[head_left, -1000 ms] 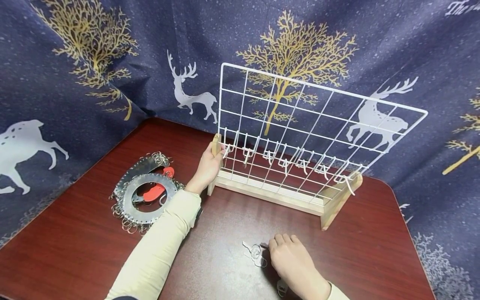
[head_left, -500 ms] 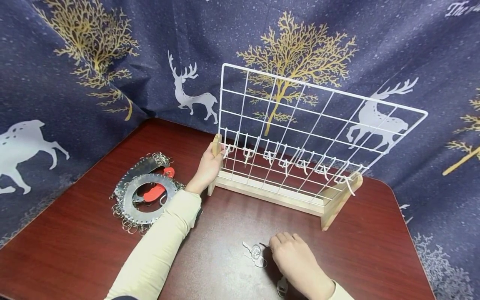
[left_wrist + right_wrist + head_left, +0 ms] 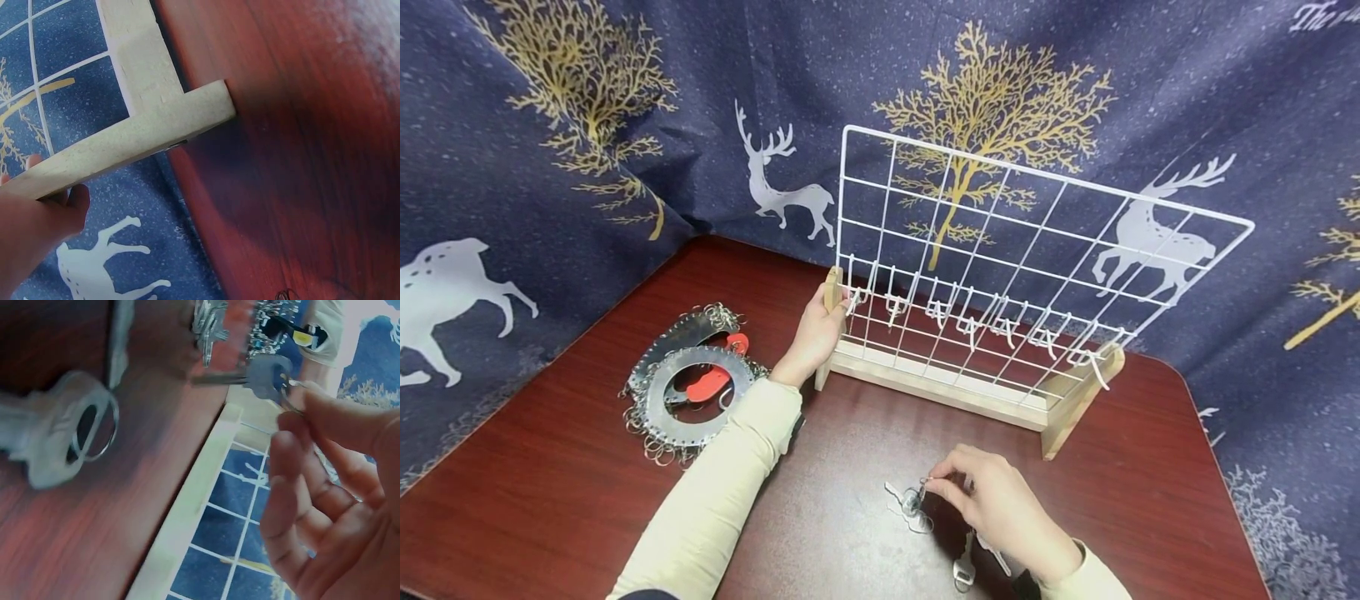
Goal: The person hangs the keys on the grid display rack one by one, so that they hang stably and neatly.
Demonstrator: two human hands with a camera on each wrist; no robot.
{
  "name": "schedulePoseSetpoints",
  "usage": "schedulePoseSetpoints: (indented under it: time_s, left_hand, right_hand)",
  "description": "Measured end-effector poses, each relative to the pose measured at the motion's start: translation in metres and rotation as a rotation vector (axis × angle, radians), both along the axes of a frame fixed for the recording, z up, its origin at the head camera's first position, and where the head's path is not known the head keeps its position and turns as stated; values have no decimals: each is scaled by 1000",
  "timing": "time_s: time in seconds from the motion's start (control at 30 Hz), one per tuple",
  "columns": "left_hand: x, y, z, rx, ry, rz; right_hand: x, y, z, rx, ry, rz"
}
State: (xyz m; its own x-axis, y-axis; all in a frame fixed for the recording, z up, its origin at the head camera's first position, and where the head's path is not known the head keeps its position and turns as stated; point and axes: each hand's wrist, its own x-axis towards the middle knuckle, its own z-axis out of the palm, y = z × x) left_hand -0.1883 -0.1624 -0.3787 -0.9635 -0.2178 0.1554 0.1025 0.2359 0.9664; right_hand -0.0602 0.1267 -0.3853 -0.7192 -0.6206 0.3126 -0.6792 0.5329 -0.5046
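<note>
Right hand (image 3: 1000, 508) held low over the reddish-brown table (image 3: 827, 508), thumb and forefinger pinching the small ring (image 3: 290, 400) of a key (image 3: 269, 378); remaining fingers loosely bent. In the right wrist view that key projected from the fingertips, its blade pointing away from the hand. In the head view the pinch was just beside a small cluster of keys (image 3: 912, 502) on the tabletop; whether held key and cluster touched, could not tell. Another key (image 3: 964, 568), with its own ring, lay nearer the wearer, close to the right wrist. Left hand (image 3: 816, 333) grasped the wooden left upright (image 3: 131, 144) of a rack, fingers wrapped about it. The rack stood upright on the table: white wire grid (image 3: 1048, 174), wooden base beam (image 3: 940, 385), row of white hooks (image 3: 972, 332). Left of the left forearm, ring-shaped metal plates (image 3: 662, 404) fringed with small loops, overlapping, with red handles (image 3: 707, 386). Behind, a dark blue curtain (image 3: 820, 50) printed with deer and trees.
</note>
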Motion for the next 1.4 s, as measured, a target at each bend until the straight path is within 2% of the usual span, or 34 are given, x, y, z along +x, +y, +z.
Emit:
schedulePoseSetpoints:
  time_s: [0.17, 0.47, 0.57, 0.73, 0.8, 0.9, 1.1, 1.4]
  left_hand:
    - [2, 1, 0, -6, -1, -1]
    - [1, 2, 1, -12, -15, 0]
    - [1, 2, 1, -11, -15, 2]
    - [1, 1, 1, -7, -14, 3]
    - [1, 1, 0, -5, -14, -1]
    - [1, 1, 0, -16, -9, 2]
    - [1, 1, 0, -29, -1, 12]
    - [1, 1, 0, -14, 3, 8]
  right_hand:
    - [-8, -6, -1, -163, -88, -30]
    - [-14, -18, 4, -309, -262, -229]
    - [-16, -24, 8, -417, -349, -276]
    - [-22, -33, 11, -608, -386, -283]
    - [-23, -36, 11, -641, -371, -306]
    - [-24, -43, 13, -705, -395, -344]
    - [-27, -55, 13, -833, -420, -364]
    - [-35, -65, 17, -1036, -630, -445]
